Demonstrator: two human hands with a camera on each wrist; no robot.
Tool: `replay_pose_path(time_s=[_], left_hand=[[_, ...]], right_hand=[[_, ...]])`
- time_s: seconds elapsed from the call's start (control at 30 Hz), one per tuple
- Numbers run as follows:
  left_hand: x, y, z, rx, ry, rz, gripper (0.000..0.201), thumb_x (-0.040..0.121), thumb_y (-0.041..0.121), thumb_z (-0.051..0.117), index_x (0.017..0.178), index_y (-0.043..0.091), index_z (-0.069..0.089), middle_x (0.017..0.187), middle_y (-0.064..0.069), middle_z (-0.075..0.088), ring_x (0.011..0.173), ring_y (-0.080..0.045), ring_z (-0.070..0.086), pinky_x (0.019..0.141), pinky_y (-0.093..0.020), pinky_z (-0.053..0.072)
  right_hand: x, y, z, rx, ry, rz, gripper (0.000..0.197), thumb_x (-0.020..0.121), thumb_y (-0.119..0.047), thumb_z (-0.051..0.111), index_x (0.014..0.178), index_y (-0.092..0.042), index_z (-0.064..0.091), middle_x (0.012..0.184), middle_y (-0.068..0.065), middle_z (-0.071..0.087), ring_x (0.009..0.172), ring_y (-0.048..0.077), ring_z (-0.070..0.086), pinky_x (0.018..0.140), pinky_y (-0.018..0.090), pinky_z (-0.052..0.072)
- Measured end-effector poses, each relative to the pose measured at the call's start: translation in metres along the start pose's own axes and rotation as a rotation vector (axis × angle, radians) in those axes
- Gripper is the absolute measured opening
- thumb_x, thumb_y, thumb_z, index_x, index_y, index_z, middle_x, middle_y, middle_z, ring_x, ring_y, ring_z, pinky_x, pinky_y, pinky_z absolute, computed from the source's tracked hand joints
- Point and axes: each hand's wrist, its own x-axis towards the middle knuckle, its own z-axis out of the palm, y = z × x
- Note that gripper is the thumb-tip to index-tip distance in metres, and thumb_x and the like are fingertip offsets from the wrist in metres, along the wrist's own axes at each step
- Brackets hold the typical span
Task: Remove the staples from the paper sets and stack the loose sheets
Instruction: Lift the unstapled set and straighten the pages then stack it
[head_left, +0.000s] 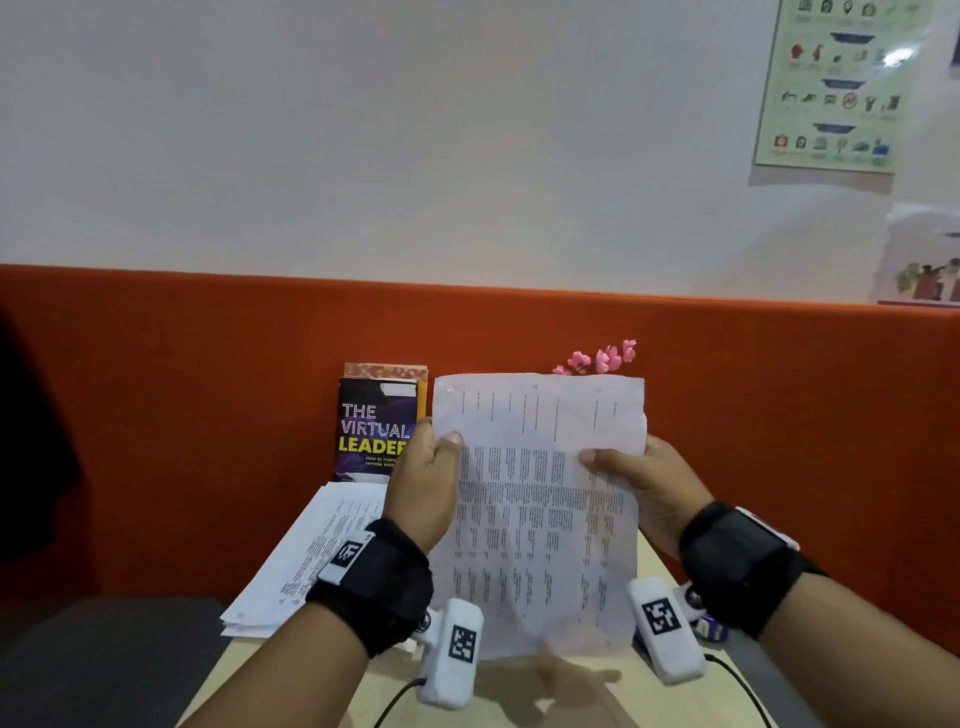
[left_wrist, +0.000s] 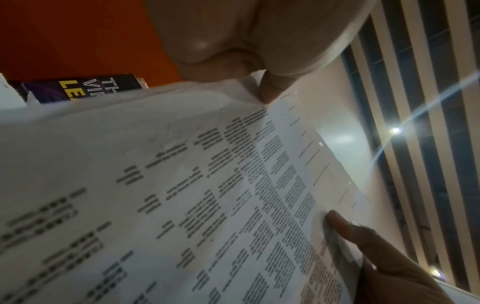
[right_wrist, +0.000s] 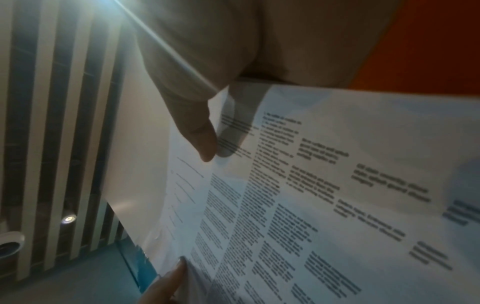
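A printed paper set (head_left: 535, 509) is held upright above the desk in the head view, its text running sideways. My left hand (head_left: 428, 467) pinches its left edge, thumb on the front. My right hand (head_left: 639, 478) pinches its right edge, thumb on the front and fingers behind. The wrist views show the same sheets (left_wrist: 207, 195) (right_wrist: 324, 195) close up, with a front sheet shorter than the one behind; the left thumb (left_wrist: 272, 90) and right thumb (right_wrist: 200, 135) press on them. A stack of printed sheets (head_left: 317, 556) lies on the desk at the left. No staple is visible.
A purple book (head_left: 376, 436) leans on the orange partition (head_left: 208, 415) behind the stack. Pink flowers (head_left: 602, 358) show above the paper. A small blue-and-white object (head_left: 711, 626) lies on the beige desk (head_left: 545, 691) under my right wrist. A cable (head_left: 748, 686) trails off the front.
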Motion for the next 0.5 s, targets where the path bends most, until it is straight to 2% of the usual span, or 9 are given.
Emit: replay_pose_path(time_s=[0.1, 0.17, 0.23, 0.3, 0.37, 0.43, 0.5], left_hand=[[0.002, 0.001, -0.002, 0.008, 0.009, 0.024, 0.021, 0.100, 0.030, 0.043, 0.102, 0.014, 0.056, 0.106, -0.014, 0.065, 0.100, -0.027, 0.063, 0.090, -0.049, 0.049], [0.002, 0.000, -0.003, 0.023, 0.009, 0.031, 0.023, 0.100, 0.030, 0.043, 0.099, 0.009, 0.053, 0.105, -0.021, 0.062, 0.095, -0.031, 0.062, 0.087, -0.051, 0.049], [0.002, -0.003, -0.003, 0.048, 0.012, 0.039, 0.025, 0.099, 0.032, 0.043, 0.098, 0.008, 0.051, 0.104, -0.022, 0.061, 0.096, -0.033, 0.061, 0.087, -0.049, 0.049], [0.001, -0.004, -0.003, 0.034, 0.008, 0.021, 0.022, 0.100, 0.030, 0.044, 0.100, 0.010, 0.054, 0.105, -0.018, 0.064, 0.098, -0.032, 0.062, 0.088, -0.046, 0.050], [0.000, -0.004, -0.003, 0.031, 0.008, 0.006, 0.020, 0.101, 0.027, 0.044, 0.099, 0.009, 0.054, 0.105, -0.019, 0.064, 0.089, -0.030, 0.062, 0.084, -0.045, 0.052], [-0.001, -0.003, -0.002, 0.019, 0.014, -0.007, 0.019, 0.101, 0.025, 0.045, 0.098, 0.009, 0.055, 0.102, -0.020, 0.065, 0.080, -0.026, 0.060, 0.080, -0.045, 0.053], [-0.002, -0.002, 0.000, 0.012, 0.009, 0.004, 0.019, 0.101, 0.024, 0.045, 0.097, 0.008, 0.055, 0.096, -0.020, 0.065, 0.075, -0.024, 0.057, 0.073, -0.044, 0.053]], right_hand=[[0.000, -0.007, 0.000, -0.019, -0.009, -0.019, 0.050, 0.071, -0.012, 0.073, 0.119, -0.004, 0.063, 0.114, 0.018, 0.071, 0.104, 0.035, 0.069, 0.086, 0.046, 0.058], [0.000, -0.012, 0.001, -0.038, 0.025, -0.084, 0.039, 0.080, -0.017, 0.075, 0.117, -0.008, 0.064, 0.110, 0.013, 0.073, 0.098, 0.033, 0.070, 0.084, 0.044, 0.059], [0.002, -0.020, 0.002, -0.095, 0.144, -0.185, 0.018, 0.091, -0.022, 0.067, 0.105, -0.010, 0.068, 0.098, 0.008, 0.075, 0.087, 0.028, 0.069, 0.074, 0.037, 0.059], [0.004, -0.025, -0.002, -0.246, 0.260, -0.293, 0.010, 0.094, -0.020, 0.063, 0.093, -0.014, 0.071, 0.086, -0.001, 0.075, 0.080, 0.021, 0.070, 0.067, 0.027, 0.058], [0.006, -0.026, -0.006, -0.457, 0.305, -0.375, 0.010, 0.093, -0.018, 0.065, 0.091, -0.020, 0.074, 0.085, -0.008, 0.074, 0.081, 0.014, 0.070, 0.068, 0.025, 0.059], [0.007, -0.025, -0.009, -0.607, 0.327, -0.411, 0.013, 0.092, -0.014, 0.067, 0.095, -0.024, 0.074, 0.087, -0.011, 0.074, 0.081, 0.008, 0.069, 0.075, 0.029, 0.061], [0.008, -0.025, -0.008, -0.751, 0.361, -0.426, 0.023, 0.091, -0.010, 0.067, 0.107, -0.026, 0.069, 0.100, -0.013, 0.069, 0.087, 0.004, 0.065, 0.083, 0.030, 0.059]])
